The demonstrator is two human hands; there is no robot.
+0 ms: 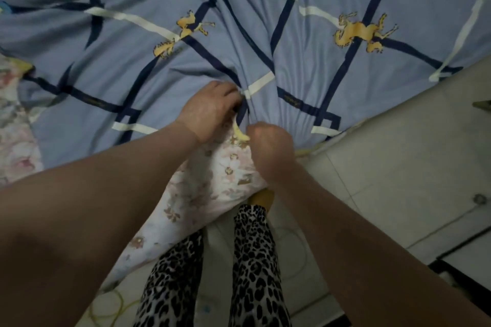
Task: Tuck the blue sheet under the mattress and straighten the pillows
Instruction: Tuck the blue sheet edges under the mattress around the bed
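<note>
Blue sheet (305,42): spread over the top of the bed, creased, with folds drawn together toward the corner nearest the camera; dark blue and cream bands and yellow horse figures are printed on it
Sheet edge: gathered at the bed corner, where it is bunched between the two hands
Left hand (210,111): laid knuckles-up on the sheet at the corner, fingers curled down and clenched on a pinch of blue fabric beside a cream band
Right hand (268,148): closed into a fist just beside the left hand, at the corner's lower edge; fabric is gripped in it, though whether blue sheet or the floral layer cannot be told
Floral cover (212,188): pale cloth with pink and tan flowers, seen below the blue sheet on the side of the bed corner and hanging toward the floor; a yellow trim is seen at its top between the hands
Second floral patch (13,125): shown at the left edge, beside the blue sheet
Forearms: both bare, stretched from the bottom corners toward the bed corner
Legs (252,260): clad in leopard-print trousers, placed close against the hanging floral cover
Floor (398,167): pale tiles, visible to the right of the bed
Pillows: none identifiable in view
</note>
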